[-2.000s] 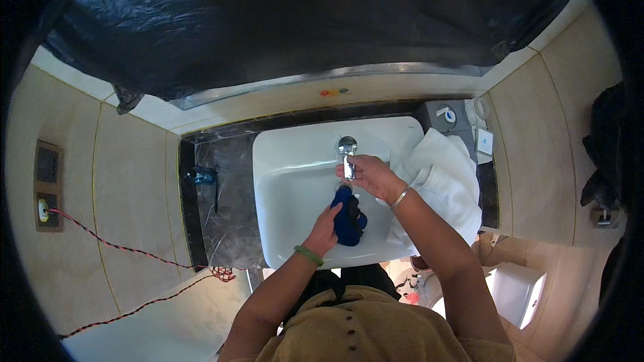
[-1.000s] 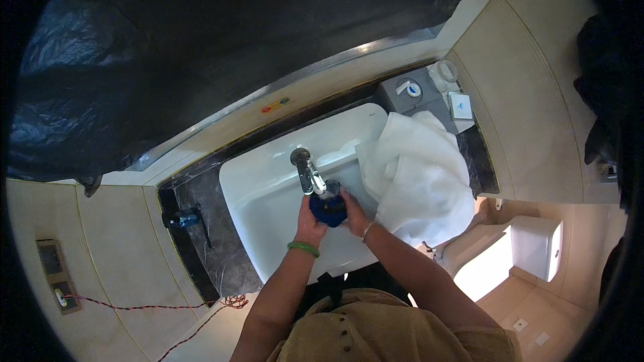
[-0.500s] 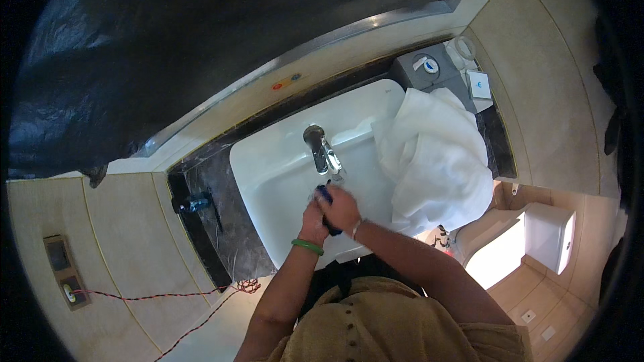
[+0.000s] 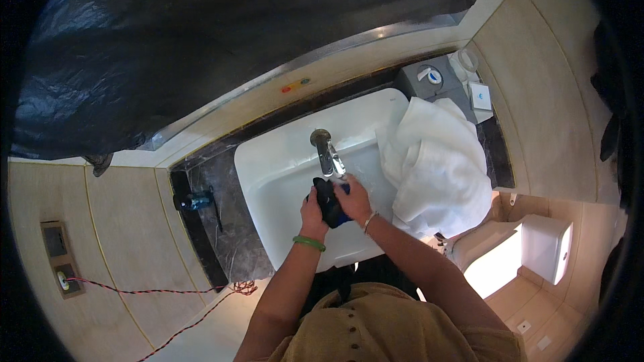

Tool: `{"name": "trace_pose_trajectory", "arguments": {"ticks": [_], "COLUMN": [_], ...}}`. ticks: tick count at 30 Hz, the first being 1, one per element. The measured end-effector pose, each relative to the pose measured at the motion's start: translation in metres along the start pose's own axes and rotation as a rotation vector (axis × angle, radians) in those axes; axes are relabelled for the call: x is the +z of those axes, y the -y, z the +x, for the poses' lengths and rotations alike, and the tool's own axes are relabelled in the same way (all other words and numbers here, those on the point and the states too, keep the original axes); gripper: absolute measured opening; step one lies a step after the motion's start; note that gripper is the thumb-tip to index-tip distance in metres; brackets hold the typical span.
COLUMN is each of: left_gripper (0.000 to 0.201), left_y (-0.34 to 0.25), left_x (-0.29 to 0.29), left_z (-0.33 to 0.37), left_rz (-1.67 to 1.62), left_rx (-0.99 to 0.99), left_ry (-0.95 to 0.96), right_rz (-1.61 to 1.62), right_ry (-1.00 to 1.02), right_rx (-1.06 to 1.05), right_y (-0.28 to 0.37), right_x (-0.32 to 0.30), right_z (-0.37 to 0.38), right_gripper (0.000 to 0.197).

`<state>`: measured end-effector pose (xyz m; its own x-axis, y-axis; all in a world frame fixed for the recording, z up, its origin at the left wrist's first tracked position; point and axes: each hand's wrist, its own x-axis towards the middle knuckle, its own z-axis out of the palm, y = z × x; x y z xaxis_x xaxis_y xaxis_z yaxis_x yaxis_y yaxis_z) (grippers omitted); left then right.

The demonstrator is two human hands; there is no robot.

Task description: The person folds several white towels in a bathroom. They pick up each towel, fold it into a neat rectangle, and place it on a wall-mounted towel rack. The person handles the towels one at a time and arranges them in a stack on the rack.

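Over the white washbasin (image 4: 274,206), both hands hold a small black and dark-blue cloth (image 4: 329,202) just below the chrome tap (image 4: 327,155). My left hand (image 4: 312,212), below a green bangle, grips its left side. On the other side, my right hand (image 4: 357,198) has its fingers closed on the cloth near the spout. Whether the cloth is a sock or another small garment cannot be made out. Water seems to run from the spout near my right fingertips. A large white cloth (image 4: 439,167) lies bunched over the basin's right side.
A grey box (image 4: 429,79) and a small white box (image 4: 479,96) stand at the back right corner. A blue bottle (image 4: 193,201) is on the dark counter at left. A twisted red-black cord (image 4: 154,291) runs from a wall socket. A toilet (image 4: 543,248) is at lower right.
My hands have moved apart from rubbing together and now spread the dark cloth between them. They are slightly nearer the tap, and more of the cloth shows.
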<state>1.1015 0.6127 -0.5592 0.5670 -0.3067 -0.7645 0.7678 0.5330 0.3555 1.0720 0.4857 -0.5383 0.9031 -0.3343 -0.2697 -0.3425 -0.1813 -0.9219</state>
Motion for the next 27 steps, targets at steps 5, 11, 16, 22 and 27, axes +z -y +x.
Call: {"name": "trace_pose_trajectory", "arguments": {"ticks": [5,11,16,22,27], "left_gripper": [0.033,0.029,0.032,0.036,0.037], "left_y": [0.023,0.023,-0.015,-0.033,-0.036], "left_x": [-0.048,-0.021,0.021,0.021,0.015], "left_z": [0.016,0.000,-0.062,-0.089,-0.102], "left_rz": [0.056,0.000,-0.246,-0.399,-0.431], "left_rx": [-0.054,-0.246,-0.290,-0.241,-0.210], "left_ry": [0.086,0.172,0.171,0.133,0.224], "right_rz": [-0.228,-0.129,-0.288,-0.554,-0.665], "right_ry": [0.017,0.065,-0.129,0.087,0.189], "right_rx": [-0.248,0.163,-0.148,-0.688,-0.681], "right_y": [0.055,0.007,0.047,0.136,0.113], "right_x": [0.013,-0.011,-0.042,-0.036,-0.033], "right_z": [-0.047,0.008,-0.006,-0.007,-0.020], "right_gripper": [0.030,0.022,0.034,0.050,0.050]}}
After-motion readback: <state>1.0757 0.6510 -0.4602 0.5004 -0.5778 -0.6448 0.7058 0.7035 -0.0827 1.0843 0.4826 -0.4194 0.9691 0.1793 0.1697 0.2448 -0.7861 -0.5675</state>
